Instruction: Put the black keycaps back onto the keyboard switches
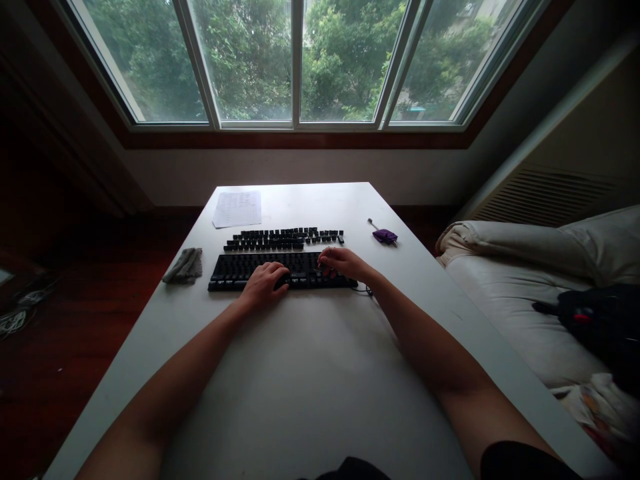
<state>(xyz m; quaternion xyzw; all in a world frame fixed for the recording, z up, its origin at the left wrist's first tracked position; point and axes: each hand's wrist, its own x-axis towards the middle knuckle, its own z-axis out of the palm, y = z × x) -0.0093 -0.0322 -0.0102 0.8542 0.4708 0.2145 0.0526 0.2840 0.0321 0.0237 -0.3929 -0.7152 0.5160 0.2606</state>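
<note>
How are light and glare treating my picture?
Head view: backlit by the window, with pale glare at the far end of the white table; the keyboard reads nearly black, fine detail hard to make out; deep shadow on the wooden floor at left; apparent wide-angle stretch toward the edges.

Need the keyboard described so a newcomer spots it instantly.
Find the white table before the window. On it, under the left hand and right hand, lies the black keyboard: one long slab, unlike the rows of separate black keycaps just beyond it.
</note>
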